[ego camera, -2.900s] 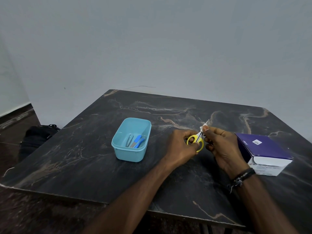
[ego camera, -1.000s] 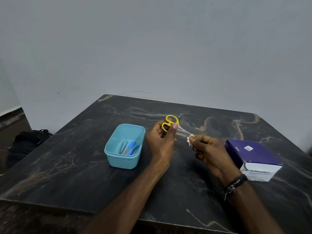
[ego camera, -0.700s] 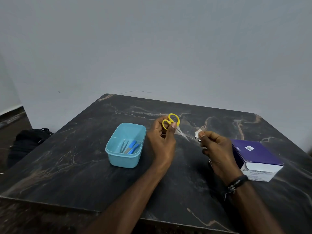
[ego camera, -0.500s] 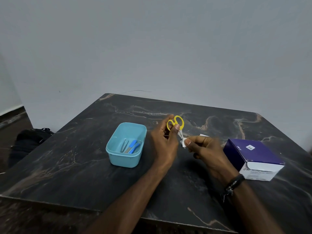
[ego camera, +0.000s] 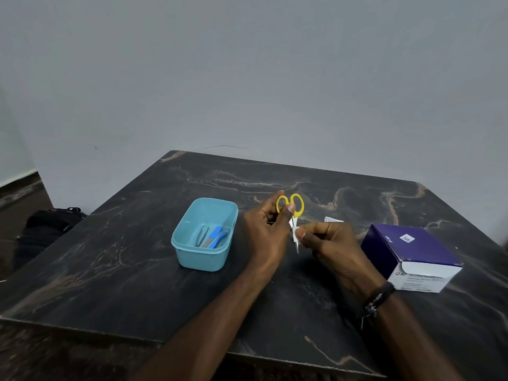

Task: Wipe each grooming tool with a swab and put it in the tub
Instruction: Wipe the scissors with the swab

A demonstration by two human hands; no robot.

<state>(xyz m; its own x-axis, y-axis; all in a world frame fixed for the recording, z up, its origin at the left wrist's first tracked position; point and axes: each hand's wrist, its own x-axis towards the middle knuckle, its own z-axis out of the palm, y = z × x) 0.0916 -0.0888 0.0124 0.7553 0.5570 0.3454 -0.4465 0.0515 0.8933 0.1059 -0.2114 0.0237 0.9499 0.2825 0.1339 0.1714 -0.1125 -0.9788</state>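
From here I see my left hand (ego camera: 268, 232) raised over the middle of the dark marbled bench (ego camera: 115, 276), grasping a small pair of scissors (ego camera: 292, 215) by the yellow finger loops, thumb pressed on the pivot side. The loops point up and away toward the far edge, and the thin blades hang down toward me. My right hand (ego camera: 334, 247) is just to the right of it, thumb and forefinger pinched on a small white swab (ego camera: 294, 234) that is folded against the blades just below the loops; the blade tip sticks out beneath the swab. Both hands are clenched on what they hold, and the scissors sit between them, clear of the bench surface. A dark beaded band (ego camera: 378, 298) circles my right wrist. To the left of my left hand stands the light blue tub (ego camera: 202, 257), close beside it but not touching. Inside the tub I can make out a grey pair of tweezers (ego camera: 200, 235) and two blue-handled tools (ego camera: 217, 237) lying side by side along its floor. On the right side of the bench lies a purple and white box (ego camera: 409, 254), and a small white wrapper (ego camera: 333, 219) lies on the bench just beyond my right hand. Off the bench at the far left, a black bag (ego camera: 52, 224) rests on the floor.
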